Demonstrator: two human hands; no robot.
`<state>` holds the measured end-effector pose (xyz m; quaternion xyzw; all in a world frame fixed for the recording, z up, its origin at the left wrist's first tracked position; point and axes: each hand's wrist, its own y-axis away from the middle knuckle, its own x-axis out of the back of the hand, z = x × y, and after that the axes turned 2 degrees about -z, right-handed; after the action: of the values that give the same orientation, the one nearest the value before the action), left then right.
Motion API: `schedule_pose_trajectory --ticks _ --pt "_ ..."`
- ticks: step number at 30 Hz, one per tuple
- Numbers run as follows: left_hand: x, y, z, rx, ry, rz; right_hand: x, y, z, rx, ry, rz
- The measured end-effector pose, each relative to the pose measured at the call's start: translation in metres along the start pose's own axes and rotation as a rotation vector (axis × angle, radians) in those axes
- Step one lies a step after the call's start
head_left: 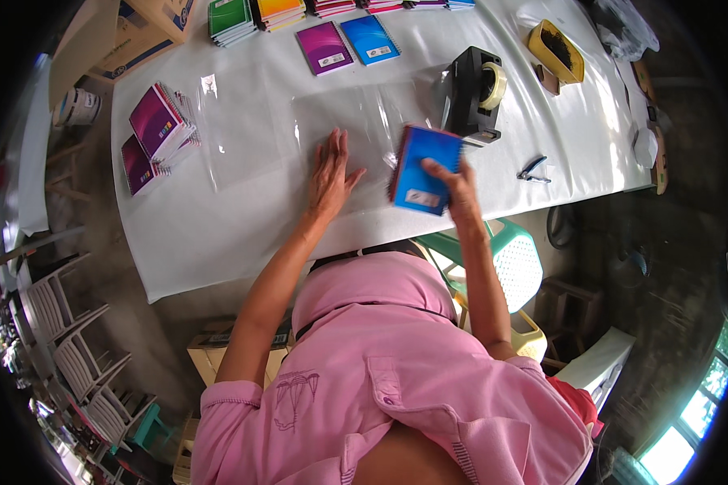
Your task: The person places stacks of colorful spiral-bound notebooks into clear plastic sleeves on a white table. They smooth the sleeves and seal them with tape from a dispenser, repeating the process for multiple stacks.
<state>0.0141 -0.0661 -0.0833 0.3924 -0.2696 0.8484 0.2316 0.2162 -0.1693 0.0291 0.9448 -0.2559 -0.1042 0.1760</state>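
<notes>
Blue is showing on the cover of the notebook (433,166) that the right hand (459,192) is holding in the head view, thumb pressing on the front and fingers going behind, out of sight. The notebook is sitting at three o'clock from the left hand (330,179), its pale label facing six o'clock and a red edge showing at nine (whether more than one is lying in that grip, I cannot tell). The left hand is holding nothing; it is resting palm down on a clear sheet (332,111) over the white table (194,242), fingers stretching toward twelve, thumb spreading toward two. Another sheet (247,133) is lying at ten from this hand, and a purple pile (155,125) is leaning between nine and ten. At twelve, a purple book (323,47) and a blue book (370,39) are lying side by side, coloured stacks (279,12) standing behind them. From the notebook, a black dispenser (467,89) is standing at one, a yellow tub (545,56) is sitting farther off between one and two, and a small tool (532,170) is lying at three.
</notes>
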Motion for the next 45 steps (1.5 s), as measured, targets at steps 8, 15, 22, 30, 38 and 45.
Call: schedule_pose_trajectory --ticks 8,15,22,30,38,45 --pt "-0.017 0.007 -0.014 -0.096 -0.162 0.007 -0.012 0.027 -0.071 -0.100 -0.084 0.154" --pt "-0.019 0.007 -0.016 -0.086 -0.242 0.040 -0.068 -0.104 -0.006 -0.197 -0.076 -0.338" --pt "-0.012 0.008 -0.013 0.021 -0.300 0.004 0.029 -0.094 0.004 -0.219 0.197 -0.286" --pt "-0.010 0.006 -0.005 0.043 -0.330 -0.007 0.016 -0.086 0.007 0.222 0.244 -0.423" --pt "-0.008 0.007 -0.002 0.102 -0.330 0.011 -0.018 -0.095 0.007 -0.092 0.054 -0.405" --pt "-0.009 0.008 0.000 0.136 -0.354 -0.015 0.006 -0.103 0.042 0.354 1.024 -0.217"
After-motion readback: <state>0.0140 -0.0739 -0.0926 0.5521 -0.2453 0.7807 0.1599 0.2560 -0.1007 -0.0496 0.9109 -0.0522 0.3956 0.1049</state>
